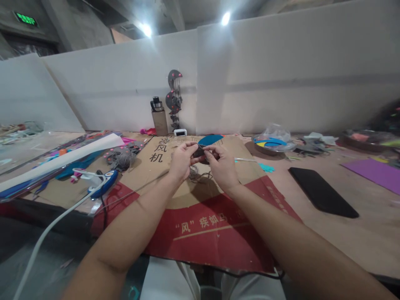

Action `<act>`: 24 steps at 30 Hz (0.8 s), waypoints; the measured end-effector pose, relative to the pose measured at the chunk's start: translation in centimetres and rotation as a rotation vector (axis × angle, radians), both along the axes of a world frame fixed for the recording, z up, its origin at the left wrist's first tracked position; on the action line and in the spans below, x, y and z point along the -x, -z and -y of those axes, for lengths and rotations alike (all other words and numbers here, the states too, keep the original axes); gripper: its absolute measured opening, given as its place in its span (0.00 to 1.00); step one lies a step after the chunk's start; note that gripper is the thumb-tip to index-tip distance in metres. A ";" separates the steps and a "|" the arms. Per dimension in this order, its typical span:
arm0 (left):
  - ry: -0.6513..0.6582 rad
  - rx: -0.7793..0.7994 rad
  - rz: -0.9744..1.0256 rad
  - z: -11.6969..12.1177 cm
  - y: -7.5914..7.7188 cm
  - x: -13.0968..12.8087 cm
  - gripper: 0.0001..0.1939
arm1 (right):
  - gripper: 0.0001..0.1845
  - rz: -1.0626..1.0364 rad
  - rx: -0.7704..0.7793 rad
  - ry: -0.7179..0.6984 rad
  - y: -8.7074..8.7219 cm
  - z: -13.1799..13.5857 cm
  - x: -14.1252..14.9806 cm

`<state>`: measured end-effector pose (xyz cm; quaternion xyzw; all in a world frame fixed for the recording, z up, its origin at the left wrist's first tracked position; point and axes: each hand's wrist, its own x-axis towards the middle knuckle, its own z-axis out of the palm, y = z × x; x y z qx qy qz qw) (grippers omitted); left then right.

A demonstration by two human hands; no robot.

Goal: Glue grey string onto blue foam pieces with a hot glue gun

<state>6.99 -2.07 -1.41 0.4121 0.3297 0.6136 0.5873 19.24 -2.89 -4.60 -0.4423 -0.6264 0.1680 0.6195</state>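
Observation:
Both of my hands meet above the middle of the cardboard. My left hand [183, 160] pinches a small dark grey piece [199, 152] between thumb and fingers. On its other side my right hand [223, 167] has its fingertips closed on the same piece. The fingers cover much of it, and its material is not clear. Just below the hands lies a loose tangle of grey cord [196, 174], with one strand running left under my left forearm. A blue oval piece [211, 140] shows just behind my fingers.
Red-and-tan cardboard [215, 241] covers the table before me. At left are a blue power strip [104, 183] with a white cable, a white roll [65, 160] and grey yarn [120, 158]. A bottle [160, 121] stands behind; a black phone-like slab [321, 191] lies right.

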 end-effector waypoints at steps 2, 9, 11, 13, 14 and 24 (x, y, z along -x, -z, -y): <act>-0.002 -0.010 -0.010 0.0 0.0 0.0 0.06 | 0.11 0.019 -0.007 0.003 0.1 0.0 -0.1; -0.066 -0.035 -0.051 -0.2 0.1 0.1 0.07 | 0.09 0.092 -0.021 0.018 0.3 0.1 0.1; -0.084 -0.025 -0.041 -0.2 -0.1 0.2 0.06 | 0.09 0.075 -0.018 0.001 0.4 0.1 0.1; -0.089 -0.010 -0.028 -0.2 -0.2 0.4 0.06 | 0.09 0.024 0.001 -0.020 0.4 0.0 0.1; -0.089 -0.003 -0.023 -0.2 -0.2 0.5 0.05 | 0.09 -0.009 0.018 -0.030 0.4 0.0 0.1; -0.042 0.008 -0.038 -0.4 0.2 0.4 0.04 | 0.09 -0.233 0.090 -0.110 -0.7 0.4 0.2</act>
